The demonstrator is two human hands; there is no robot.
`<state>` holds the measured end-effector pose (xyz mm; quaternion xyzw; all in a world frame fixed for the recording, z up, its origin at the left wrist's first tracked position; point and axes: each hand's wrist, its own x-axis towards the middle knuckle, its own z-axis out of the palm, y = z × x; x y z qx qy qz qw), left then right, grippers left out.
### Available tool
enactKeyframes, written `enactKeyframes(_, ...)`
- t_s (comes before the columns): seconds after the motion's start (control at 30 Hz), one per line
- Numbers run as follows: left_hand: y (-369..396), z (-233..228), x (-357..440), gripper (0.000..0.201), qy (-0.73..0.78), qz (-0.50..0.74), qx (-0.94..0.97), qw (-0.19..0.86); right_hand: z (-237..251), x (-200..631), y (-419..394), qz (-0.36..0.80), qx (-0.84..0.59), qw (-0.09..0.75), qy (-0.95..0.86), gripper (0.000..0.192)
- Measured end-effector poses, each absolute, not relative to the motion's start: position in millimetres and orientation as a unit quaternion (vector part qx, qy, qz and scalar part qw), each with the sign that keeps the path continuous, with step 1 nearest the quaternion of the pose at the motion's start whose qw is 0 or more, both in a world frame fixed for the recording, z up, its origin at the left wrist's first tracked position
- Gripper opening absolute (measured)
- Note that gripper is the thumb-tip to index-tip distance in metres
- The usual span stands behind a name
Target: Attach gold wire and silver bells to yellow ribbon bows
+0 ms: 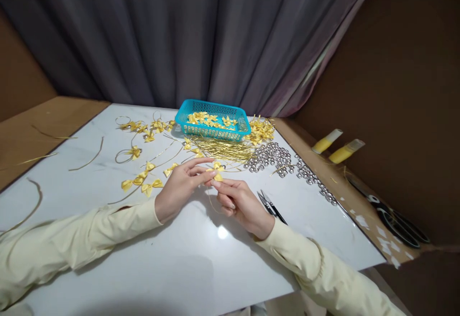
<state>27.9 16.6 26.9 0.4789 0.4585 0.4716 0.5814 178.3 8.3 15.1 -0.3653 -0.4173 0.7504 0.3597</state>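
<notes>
Between my two hands, above the white board, is a small yellow ribbon bow. My left hand comes in from the left and pinches the bow between thumb and fingers. My right hand pinches at its lower edge, with a thin gold cord hanging down below. Just left of my left hand lie several loose yellow bows. Black thread snips rest on the board right beside my right hand.
Behind my hands stands a blue plastic basket holding yellow bows. Gold cords lie before it; silver rings spread rightward. More bows are heaped beside the basket. Black-handled scissors and two yellow-filled tubes lie at right.
</notes>
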Motion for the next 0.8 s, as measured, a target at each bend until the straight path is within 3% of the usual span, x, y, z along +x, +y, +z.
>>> enactKeyframes(0.17,17,27,27,0.047,0.45,0.474,0.483,0.582,14,179,9,0.74,-0.374,0.337,-0.447,0.028)
enactKeyframes(0.37,22,27,23,0.046,0.457,0.488,0.522,0.53,28,202,21,0.715,-0.394,0.235,-0.528,0.033)
enactKeyframes(0.57,17,28,22,0.045,0.437,0.446,0.583,0.521,46,222,32,0.246,-0.494,0.372,-0.747,0.026)
enactKeyframes(0.8,8,27,22,0.048,0.386,0.389,0.699,0.459,38,207,15,0.097,-0.401,0.275,-0.868,0.031)
